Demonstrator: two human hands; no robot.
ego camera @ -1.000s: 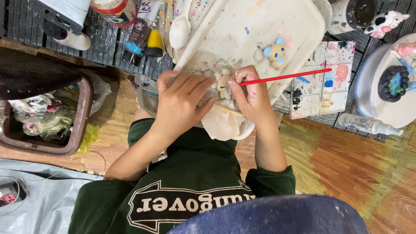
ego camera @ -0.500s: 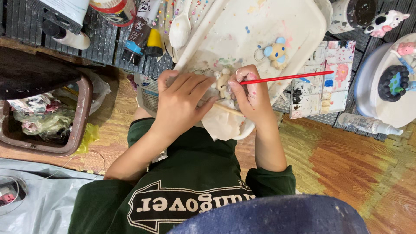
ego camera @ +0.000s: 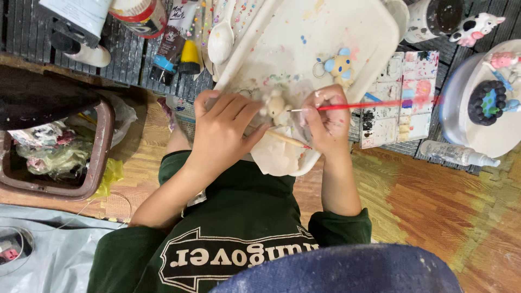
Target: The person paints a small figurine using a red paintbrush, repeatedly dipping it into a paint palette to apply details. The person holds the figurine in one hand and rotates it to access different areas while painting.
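Observation:
My left hand (ego camera: 222,133) holds a small cream figurine (ego camera: 277,107) over the near edge of a paint-stained white tray (ego camera: 304,27). My right hand (ego camera: 325,122) grips a thin red-handled brush (ego camera: 374,104) with its tip touching the figurine. A thin wooden stick (ego camera: 287,140) slants below the figurine, between my two hands. A crumpled white tissue (ego camera: 274,157) lies beneath them.
A blue and yellow mouse figure (ego camera: 339,65) lies on the tray. A paint palette (ego camera: 401,97) sits to the right, then a white round stand (ego camera: 461,125) with a dark figure and a spray bottle (ego camera: 458,154). Paint tubes (ego camera: 176,38) lie at the back left, and a brown bin (ego camera: 100,152) of scraps stands at left.
The red brush has tilted flatter and its tip has slid a little left onto the figurine. My left hand has barely moved.

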